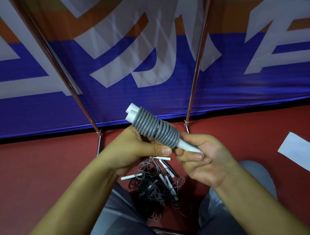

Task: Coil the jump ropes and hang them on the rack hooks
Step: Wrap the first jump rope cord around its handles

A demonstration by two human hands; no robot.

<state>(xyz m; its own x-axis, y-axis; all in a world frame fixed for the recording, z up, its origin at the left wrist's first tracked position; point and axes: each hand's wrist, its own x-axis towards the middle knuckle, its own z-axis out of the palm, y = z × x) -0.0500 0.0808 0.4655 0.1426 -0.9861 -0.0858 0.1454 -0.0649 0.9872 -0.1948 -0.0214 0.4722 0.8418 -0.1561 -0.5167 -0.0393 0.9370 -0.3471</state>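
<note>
Coiling nearly done: left hand [138, 149] fingers clamped round the wound grey rope [156, 129], right hand [201, 159] fingers pinching the white handles [189, 147]. Next, probably tucking the end, then finding a hook.

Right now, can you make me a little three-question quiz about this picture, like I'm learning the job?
1. True or false: the grey cord is wound around white handles.
2. Which hand holds the narrow handle end: A left hand, B right hand?
3. What lies on the red floor below the hands?

Key: 1 true. 2 B. 3 A tangled pile of loose jump ropes with white handles.
</note>
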